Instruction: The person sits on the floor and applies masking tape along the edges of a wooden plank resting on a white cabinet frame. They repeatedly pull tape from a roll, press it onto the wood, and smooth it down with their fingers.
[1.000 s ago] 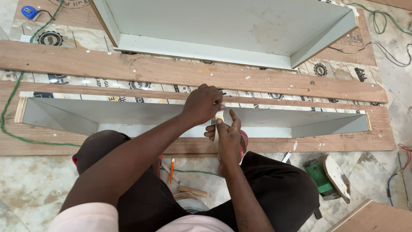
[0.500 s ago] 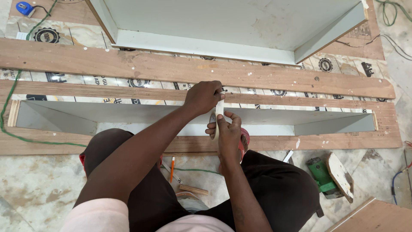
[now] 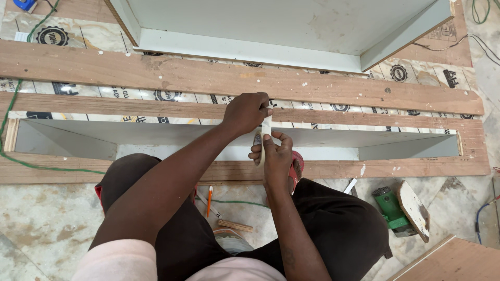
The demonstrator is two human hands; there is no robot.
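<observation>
Since the frame a second earlier, the left hand [image 3: 246, 112] had drawn a little farther up and away from the right hand [image 3: 276, 158], so that a longer strip of pale tape [image 3: 266, 126] stretched between the two. The left hand's fingers were curled shut, pinching the upper end of the strip just over the narrow wooden batten [image 3: 156, 106]. The right hand sat below it, nearer the body, its fingers wrapped round a small roll of masking tape [image 3: 257, 141], which showed only as a thin edge past the knuckles; the thumb pressed up against the strip where it left the roll. Both hands hovered above the long grey-lined box frame [image 3: 333, 138] lying open on the floor, with its near wooden rail [image 3: 416, 167] just beneath the right wrist. A wider plank [image 3: 208, 78] ran across beyond the batten, and a second grey cabinet piece [image 3: 250, 49] lay beyond that. By the person's knees lay an orange pencil [image 3: 209, 200] and a short wooden offcut [image 3: 235, 225], and to the right stood a green power tool [image 3: 390, 208]. A green cable [image 3: 8, 125] trailed down the left side.
</observation>
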